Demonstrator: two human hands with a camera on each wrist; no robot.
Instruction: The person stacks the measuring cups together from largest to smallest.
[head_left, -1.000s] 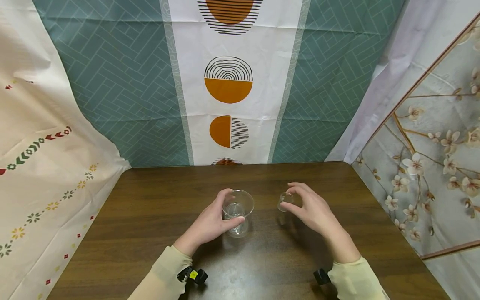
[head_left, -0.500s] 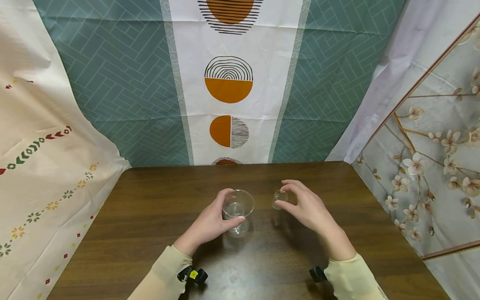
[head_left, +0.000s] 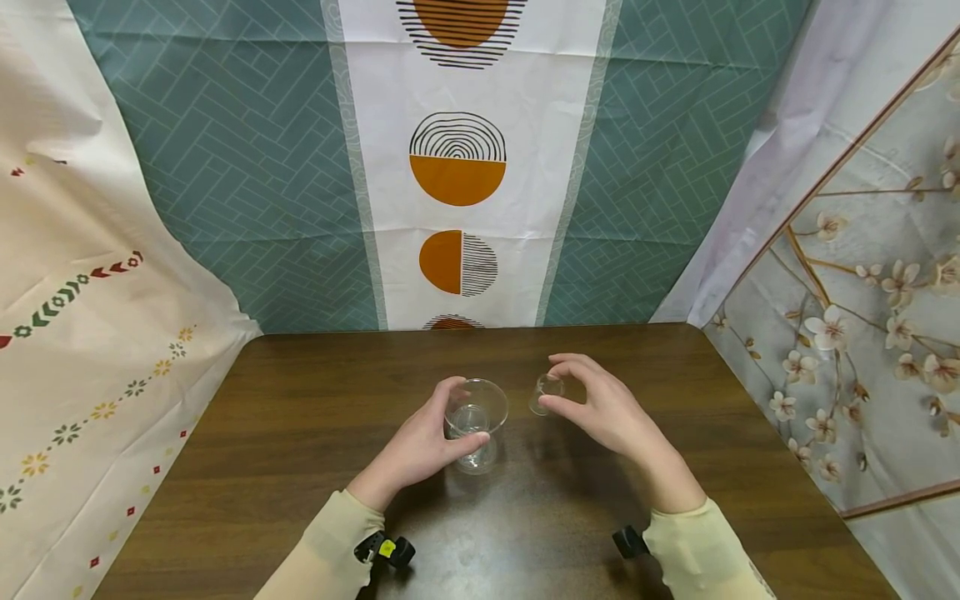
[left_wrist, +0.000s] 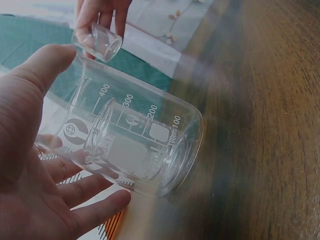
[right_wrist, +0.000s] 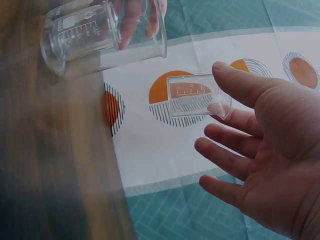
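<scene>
A large clear glass beaker (head_left: 497, 410) stands upright on the table, and my left hand (head_left: 420, 446) grips it around the upper side, thumb in front. Inside it sits a smaller beaker (left_wrist: 125, 150) with white print, as the left wrist view shows. To the right, my right hand (head_left: 615, 417) pinches a tiny beaker (head_left: 542, 398) between thumb and fingertips, raised over the table. White graduation lines mark this tiny beaker (right_wrist: 192, 95) in the right wrist view, where its other fingers spread loosely. A short gap separates it from the large beaker's rim.
The brown wooden table (head_left: 315, 375) meets a teal and white patterned cloth (head_left: 465, 275) at its back edge. A cream cloth (head_left: 135, 350) hangs at the left, a floral one (head_left: 840, 358) at the right. Both wrists wear black camera mounts.
My right hand has moved left and slightly away from me with the tiny beaker, closer to the large beaker. The left hand and the large beaker have stayed still.
</scene>
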